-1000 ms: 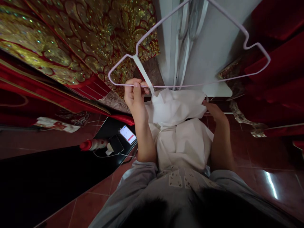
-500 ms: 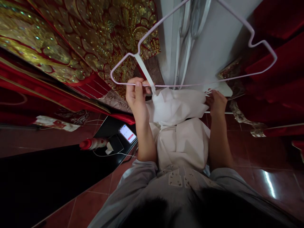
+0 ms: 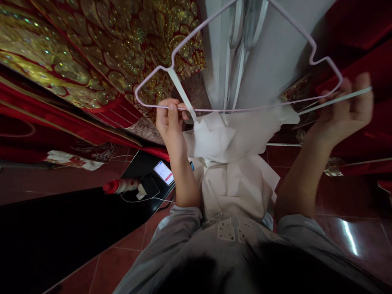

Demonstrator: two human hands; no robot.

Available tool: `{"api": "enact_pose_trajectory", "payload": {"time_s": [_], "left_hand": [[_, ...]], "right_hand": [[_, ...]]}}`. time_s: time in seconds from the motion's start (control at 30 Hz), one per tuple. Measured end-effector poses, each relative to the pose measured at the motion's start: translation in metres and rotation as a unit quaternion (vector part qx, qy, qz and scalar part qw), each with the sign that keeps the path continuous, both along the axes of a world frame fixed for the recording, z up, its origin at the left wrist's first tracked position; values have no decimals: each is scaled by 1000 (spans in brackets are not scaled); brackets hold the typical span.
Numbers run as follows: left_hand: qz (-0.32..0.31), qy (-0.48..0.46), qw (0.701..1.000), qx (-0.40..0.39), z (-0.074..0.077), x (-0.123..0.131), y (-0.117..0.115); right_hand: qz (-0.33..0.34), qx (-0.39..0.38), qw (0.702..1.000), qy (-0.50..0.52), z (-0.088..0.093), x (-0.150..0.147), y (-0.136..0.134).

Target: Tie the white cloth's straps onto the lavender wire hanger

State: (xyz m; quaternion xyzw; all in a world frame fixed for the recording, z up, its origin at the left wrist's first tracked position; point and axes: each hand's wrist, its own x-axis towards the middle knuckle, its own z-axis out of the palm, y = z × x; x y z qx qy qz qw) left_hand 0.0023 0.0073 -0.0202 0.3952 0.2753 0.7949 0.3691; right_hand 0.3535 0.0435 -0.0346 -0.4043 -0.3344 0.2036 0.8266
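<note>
A pale pink hanger (image 3: pixel 260 108) spans the upper middle. My left hand (image 3: pixel 171 122) is closed on its lower bar near the left end. From the hanger's left notch a white strap (image 3: pixel 183 93) runs down to a white garment (image 3: pixel 214 139), which hangs below the bar over my lap. My right hand (image 3: pixel 343 112), somewhat blurred, is raised by the hanger's right end. A second white strap (image 3: pixel 337 99) is pulled taut from the garment and runs across the right fingers, which are hooked in it.
Red cloth with gold sequins (image 3: pixel 122 49) hangs at left, and red fabric (image 3: pixel 361 57) hangs at right. A pale panel (image 3: pixel 275 61) stands behind the hanger. On a black tabletop (image 3: pixel 76 220) lie a lit phone (image 3: pixel 164 173), a red-capped bottle (image 3: pixel 125 185) and a white cable.
My right hand has moved up and to the right, stretching the strap out from the garment toward the hanger's right end. The hanger and left hand have shifted slightly left.
</note>
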Motion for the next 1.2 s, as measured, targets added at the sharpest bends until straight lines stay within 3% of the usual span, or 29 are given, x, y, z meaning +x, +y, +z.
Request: {"api": "enact_pose_trajectory", "payload": {"time_s": [0.13, 0.23, 0.3, 0.4, 0.47, 0.63, 0.7, 0.77, 0.87, 0.93, 1.0, 1.1, 1.2], "left_hand": [[13, 8, 1000, -9, 3, 0, -1], [42, 18, 998, -50, 4, 3, -1], [51, 17, 996, -66, 4, 5, -1], [43, 16, 996, -82, 2, 6, -1], [44, 24, 995, -86, 0, 6, 0], [51, 45, 997, -36, -7, 3, 3], [51, 64, 996, -46, -8, 2, 4], [57, 86, 993, -65, -9, 3, 4], [53, 91, 993, -62, -7, 8, 2], [27, 73, 996, -51, -5, 9, -2], [-5, 74, 995, -69, -4, 8, -9], [-63, 171, 975, -125, 3, 0, -27], [-114, 245, 955, -119, 22, -6, -47]], "right_hand": [[76, 41, 985, -146, 17, -9, 1], [98, 40, 962, -252, 41, -21, -7], [61, 16, 926, -372, 62, -28, -16], [19, -31, 835, -550, 86, -36, -29], [3, -11, 817, -577, 91, -44, -36], [-41, 145, 851, -503, 74, -72, -41], [-14, 176, 862, -475, 64, -84, -43], [83, 142, 854, -493, 55, -97, -46], [202, 23, 802, -561, 40, -117, -49], [185, -28, 799, -571, 29, -128, -49], [150, -41, 816, -557, 21, -134, -49], [134, -21, 833, -536, 13, -138, -49], [137, -15, 841, -523, 11, -140, -50]]}}
